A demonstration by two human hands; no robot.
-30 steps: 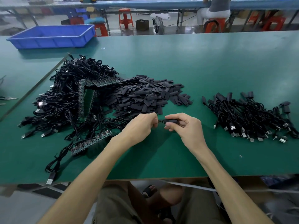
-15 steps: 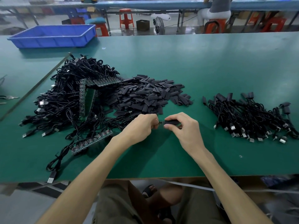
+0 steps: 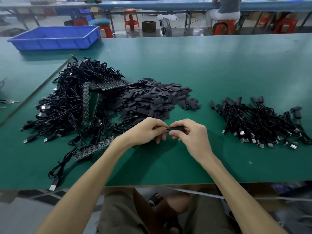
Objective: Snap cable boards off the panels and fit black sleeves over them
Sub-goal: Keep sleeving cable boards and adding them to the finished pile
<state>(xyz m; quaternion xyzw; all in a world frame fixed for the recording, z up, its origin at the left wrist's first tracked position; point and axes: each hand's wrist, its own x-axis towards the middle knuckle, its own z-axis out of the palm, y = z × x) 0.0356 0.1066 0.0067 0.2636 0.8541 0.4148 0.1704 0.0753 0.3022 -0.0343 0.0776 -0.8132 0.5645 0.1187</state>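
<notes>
Sleeving, by the look of it, rather than snapping: black sleeve (image 3: 177, 128) pinched between thumb and curled forefinger of right hand (image 3: 190, 134), open mouth turned left toward cable board (image 3: 166, 130). Only a small tip of that board visible, in the gap between the two hands. Board pinched in fingertips of left hand (image 3: 148, 130), with its cable hidden under the palm. Meeting point just above counter (image 3: 219, 73), near the front edge, between the two heaps. Hard to tell how far on the sleeve sits; probably barely started, with board end showing at its mouth.

Next move, as a judgement: slide sleeve leftward along board until fully covered, keeping both in line to avoid buckling the flat tube or catching a board corner. Then probably off to the heap of sleeved cables (image 3: 260, 122) at right.

Pose: both forearms reaching in from near edge and converging, wrists low, knuckles up, fingertips almost touching. Left fingers curled under, right fingers wrapped over the sleeve.

Supply close by: loose sleeves (image 3: 155, 100) piled just beyond the hands. Tangle of unsleeved cables (image 3: 67, 105) at left, with green panels (image 3: 92, 100) standing in it. One panel strip (image 3: 94, 149) lying nearer, left of left forearm. Blue tray (image 3: 54, 38) at far left.
</notes>
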